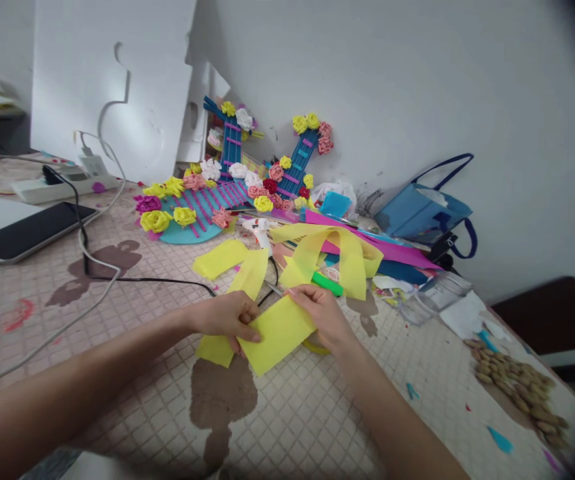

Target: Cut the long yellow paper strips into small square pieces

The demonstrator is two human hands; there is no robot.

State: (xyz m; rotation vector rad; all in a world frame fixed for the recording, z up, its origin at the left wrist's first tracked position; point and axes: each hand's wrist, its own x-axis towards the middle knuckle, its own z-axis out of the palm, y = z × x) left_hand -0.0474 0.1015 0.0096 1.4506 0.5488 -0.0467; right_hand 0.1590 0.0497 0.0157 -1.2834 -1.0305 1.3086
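Note:
A flat rectangle of yellow crepe paper (280,335) is held between my hands just above the table. My left hand (227,319) pinches its left edge, thumb on top. At the upper right corner, my right hand (321,312) grips it with fingers closed. Behind and under my left hand lies a longer yellow paper strip (251,273). A metal tip (273,288), perhaps of scissors, shows beside my right fingertips; the rest is hidden. Beyond the hands are a folded yellow piece (220,259), a looped yellow strip (354,257) and a green marker-like stick (327,283).
Guitar-shaped crafts with paper roses (192,207) stand at the back, near a white glue gun (257,230). Left are a tablet (27,230), cables and a power strip (62,187). Right are a clear container (437,297), peanuts (514,387) and a blue bag (417,210).

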